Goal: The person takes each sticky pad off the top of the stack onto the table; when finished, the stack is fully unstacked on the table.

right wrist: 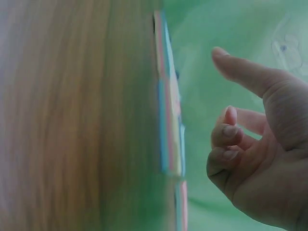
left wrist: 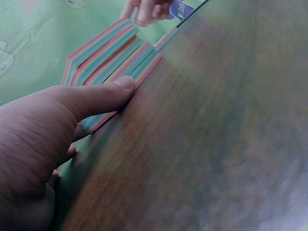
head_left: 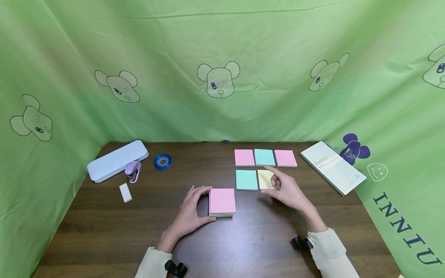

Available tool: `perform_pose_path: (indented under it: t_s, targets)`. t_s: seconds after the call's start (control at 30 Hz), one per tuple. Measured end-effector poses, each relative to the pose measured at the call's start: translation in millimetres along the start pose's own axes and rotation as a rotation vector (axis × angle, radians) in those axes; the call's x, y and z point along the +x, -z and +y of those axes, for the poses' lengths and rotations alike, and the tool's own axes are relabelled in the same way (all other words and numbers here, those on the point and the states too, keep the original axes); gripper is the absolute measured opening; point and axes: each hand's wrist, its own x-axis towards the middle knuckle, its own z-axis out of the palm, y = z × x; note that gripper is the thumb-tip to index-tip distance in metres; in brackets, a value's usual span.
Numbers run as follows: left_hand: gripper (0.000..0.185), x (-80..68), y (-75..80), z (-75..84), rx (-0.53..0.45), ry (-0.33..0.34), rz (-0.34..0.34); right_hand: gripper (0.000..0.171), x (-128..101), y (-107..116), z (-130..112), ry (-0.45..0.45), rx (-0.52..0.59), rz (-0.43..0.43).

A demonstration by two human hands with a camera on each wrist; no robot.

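Makeshift recording booth: green cartoon-bear cloth (head_left: 222, 58) enclosing stationery-strewn desk (head_left: 222, 239).

A dark wooden table (head_left: 104, 227) stands enclosed by a green cloth backdrop (head_left: 222, 46) printed with cartoon bear heads.

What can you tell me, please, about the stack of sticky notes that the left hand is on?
The sticky-note stack is a square paper block with a pink top sheet. In the left wrist view its side shows bands of pink, blue, green and yellow. It lies flat on the dark wooden table, nearer the person than the five single notes laid in rows. The left hand cups its left edge, thumb against the near corner. The right hand is apart from it.
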Motion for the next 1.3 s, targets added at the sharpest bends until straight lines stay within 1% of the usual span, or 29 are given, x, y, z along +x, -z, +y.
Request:
perform_pose_path:
  t_s: [0.17, 0.27, 0.43, 0.53, 0.73, 0.97, 1.13, 1.3]
  targets:
    - [0.102, -0.3, -0.1, 0.4, -0.003, 0.011, -0.002, 0.072, -2, -14, -24, 0.076, 0.094, 0.010]
    - [0.103, -0.5, -0.7, 0.1, -0.001, 0.020, 0.000, 0.068, -3, -26, -37, 0.119, 0.155, -0.010]
    - [0.097, -0.2, -1.5, -0.9, 0.015, 0.035, 0.001, 0.068, -5, -45, -52, 0.182, 0.174, -0.055]
    - [0.095, -0.5, -1.1, -0.5, 0.016, 0.041, -0.003, 0.071, -5, -55, -60, 0.203, 0.154, -0.085]
    - [0.094, -0.7, -1.0, 0.3, 0.007, 0.043, -0.004, 0.081, -3, -72, -72, 0.176, 0.120, -0.148]
    - [0.094, -0.5, -2.2, -0.4, 0.008, 0.044, -0.001, 0.092, -5, -81, -77, 0.192, -0.028, -0.124]
    - [0.095, -0.2, -2.0, -0.9, 0.010, 0.037, 0.003, 0.093, -4, -83, -78, 0.186, -0.054, -0.131]
    - [0.095, -0.3, -1.5, -0.7, 0.004, 0.041, 0.001, 0.088, -3, -85, -77, 0.167, -0.047, -0.129]
